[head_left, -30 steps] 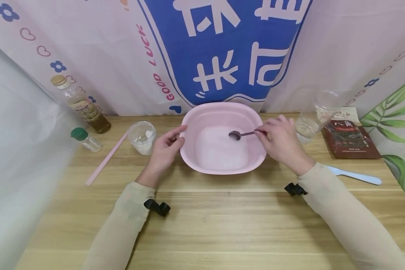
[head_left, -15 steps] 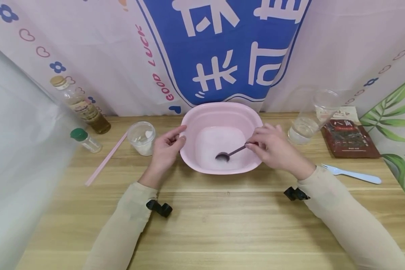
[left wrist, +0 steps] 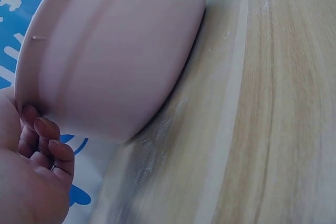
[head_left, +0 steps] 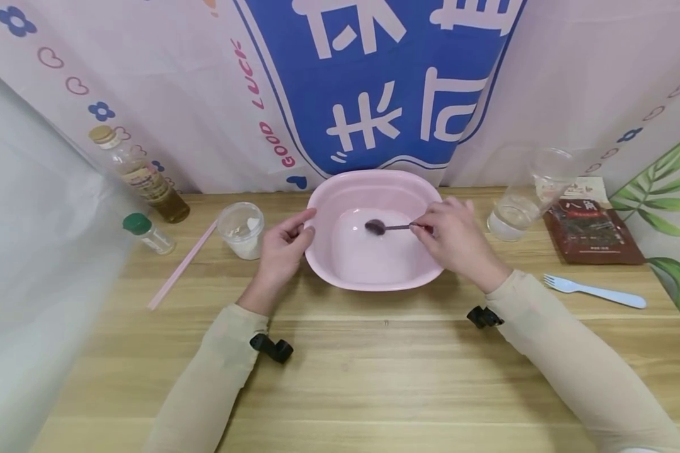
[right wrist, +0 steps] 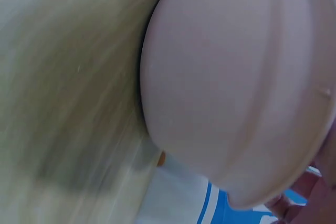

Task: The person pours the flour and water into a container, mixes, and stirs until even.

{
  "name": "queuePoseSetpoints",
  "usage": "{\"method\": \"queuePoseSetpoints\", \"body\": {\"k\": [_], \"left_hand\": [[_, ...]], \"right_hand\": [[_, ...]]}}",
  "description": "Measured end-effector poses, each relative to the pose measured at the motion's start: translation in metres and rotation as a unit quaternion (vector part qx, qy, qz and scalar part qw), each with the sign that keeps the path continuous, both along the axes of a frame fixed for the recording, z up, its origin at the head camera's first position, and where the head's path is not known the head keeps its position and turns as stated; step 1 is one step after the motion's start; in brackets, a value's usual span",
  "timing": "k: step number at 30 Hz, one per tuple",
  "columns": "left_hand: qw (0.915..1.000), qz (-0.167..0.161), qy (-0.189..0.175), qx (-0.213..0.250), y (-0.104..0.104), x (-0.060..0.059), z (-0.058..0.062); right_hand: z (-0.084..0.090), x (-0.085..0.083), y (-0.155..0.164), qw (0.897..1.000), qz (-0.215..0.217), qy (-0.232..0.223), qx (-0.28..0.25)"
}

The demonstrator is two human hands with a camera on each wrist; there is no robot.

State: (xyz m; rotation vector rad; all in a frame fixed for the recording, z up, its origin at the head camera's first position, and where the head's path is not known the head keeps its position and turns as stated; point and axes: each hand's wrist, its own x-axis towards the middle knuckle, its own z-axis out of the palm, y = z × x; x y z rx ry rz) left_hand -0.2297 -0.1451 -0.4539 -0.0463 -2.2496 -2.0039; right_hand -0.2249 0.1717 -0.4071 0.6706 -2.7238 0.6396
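Right hand [head_left: 456,242] pinches the spoon [head_left: 388,227] by its handle — spoon head sits inside the pink basin [head_left: 374,182], over the white contents. Left hand [head_left: 283,248] rests on the basin's left rim, fingers curled against it. Basin sits mid-table [head_left: 374,377], cup [head_left: 240,229] just left of the left hand.

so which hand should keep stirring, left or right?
Right, probably. The right hand already pinches the spoon inside the pink basin; the left hand grips its rim, steadying it.
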Motion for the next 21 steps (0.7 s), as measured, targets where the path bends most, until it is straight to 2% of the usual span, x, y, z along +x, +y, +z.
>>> {"method": "queuePoseSetpoints", "body": {"k": [7, 15, 21], "left_hand": [[1.0, -0.001, 0.005, -0.008, 0.0, 0.0, 0.0], [0.9999, -0.006, 0.006, -0.007, -0.001, -0.001, -0.003], [0.9999, -0.006, 0.002, -0.013, -0.001, -0.001, -0.003]], "right_hand": [[0.001, 0.0, 0.015, 0.998, -0.037, 0.046, 0.009], [0.006, 0.009, 0.022, 0.999, -0.033, 0.021, -0.005], [0.004, 0.009, 0.007, 1.0, 0.0, -0.006, -0.008]]}}
